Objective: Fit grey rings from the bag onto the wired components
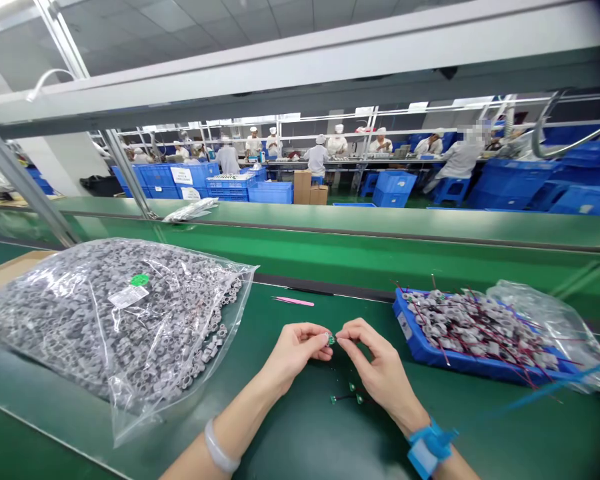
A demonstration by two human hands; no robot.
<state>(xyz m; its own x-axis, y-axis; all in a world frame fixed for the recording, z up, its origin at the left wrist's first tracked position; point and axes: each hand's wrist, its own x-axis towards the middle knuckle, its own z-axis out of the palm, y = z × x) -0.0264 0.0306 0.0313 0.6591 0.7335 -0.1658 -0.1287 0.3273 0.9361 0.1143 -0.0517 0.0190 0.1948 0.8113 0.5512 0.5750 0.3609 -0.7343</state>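
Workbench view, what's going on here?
A person's left hand pinches a tiny green part, with the right hand right beside it, above a green bench mat. More green pieces lie below. A clear bag of grey parts sits left; a blue tray of grey parts with red wires sits right. Co-workers work at benches behind.

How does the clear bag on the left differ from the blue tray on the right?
The clear plastic bag holds grey parts without visible wires; the blue tray holds grey parts with red wires sticking out. The bag is soft, with a white label and green sticker; the tray is rigid and open-topped. The bag lies nearer the left hand, the tray nearer the right hand. Both rest on the green bench.
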